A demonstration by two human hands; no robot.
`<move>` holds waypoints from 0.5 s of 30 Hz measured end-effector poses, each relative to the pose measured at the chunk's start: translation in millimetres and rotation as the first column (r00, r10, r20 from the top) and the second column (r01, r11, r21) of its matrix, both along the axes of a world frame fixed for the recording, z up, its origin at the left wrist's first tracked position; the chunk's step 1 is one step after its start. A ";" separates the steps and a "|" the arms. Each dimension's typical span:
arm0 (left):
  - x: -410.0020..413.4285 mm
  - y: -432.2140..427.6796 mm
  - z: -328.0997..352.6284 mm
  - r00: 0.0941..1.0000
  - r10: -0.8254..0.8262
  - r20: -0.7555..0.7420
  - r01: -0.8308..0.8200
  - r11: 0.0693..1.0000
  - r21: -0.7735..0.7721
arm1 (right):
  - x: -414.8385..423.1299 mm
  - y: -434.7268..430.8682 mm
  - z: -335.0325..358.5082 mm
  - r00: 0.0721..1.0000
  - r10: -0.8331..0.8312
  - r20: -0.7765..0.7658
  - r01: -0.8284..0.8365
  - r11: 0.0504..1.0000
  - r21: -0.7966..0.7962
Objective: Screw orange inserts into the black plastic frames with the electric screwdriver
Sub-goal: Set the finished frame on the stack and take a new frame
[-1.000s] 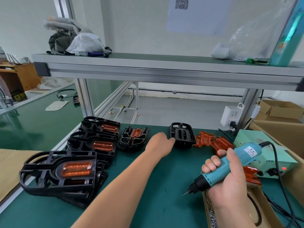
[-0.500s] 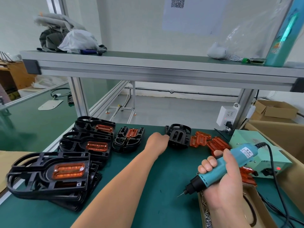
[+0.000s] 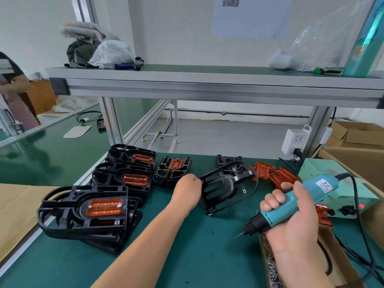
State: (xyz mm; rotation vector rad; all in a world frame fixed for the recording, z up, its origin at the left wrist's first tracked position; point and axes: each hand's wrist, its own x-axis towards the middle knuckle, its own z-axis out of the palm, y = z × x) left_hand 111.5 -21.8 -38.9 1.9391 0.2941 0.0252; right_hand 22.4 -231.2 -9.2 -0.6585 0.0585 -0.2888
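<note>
The green bench (image 3: 187, 256) is laid on its left side with stacks of finished frames (image 3: 83, 210), each already fitted with an orange piece. One black frame (image 3: 225, 190), bare of any insert, is held tilted over the middle of the bench. It is gripped at its left rim by the left hand (image 3: 187, 191), which is closed round that edge. The frame is judged light and stiff, but its thin ribs and slender outer loop may flex, so the thicker rim is the better hold. The electric screwdriver (image 3: 291, 206) is clenched in the right hand (image 3: 291, 223), fingers (image 3: 272, 201) wrapped round the blue barrel, bit pointed down-left. Loose orange inserts (image 3: 278, 176) lie just behind the frame. They are judged smooth and light, best pinched by the edges. Screws (image 3: 270, 269) are seen in a box (image 3: 340, 256) at the right.
</note>
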 end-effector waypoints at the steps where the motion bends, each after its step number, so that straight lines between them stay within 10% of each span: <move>1: -6.6 5.5 -4.4 1.000 0.016 0.020 -0.015 0.999 -0.029 | -0.1 -1.6 -1.9 1.000 -0.006 0.006 0.006 1.000 0.009; 15: -82.0 35.1 15.0 0.987 -0.161 -0.001 0.144 0.886 -0.441 | -0.5 -2.6 -4.3 0.998 -0.021 -0.065 0.022 1.000 0.020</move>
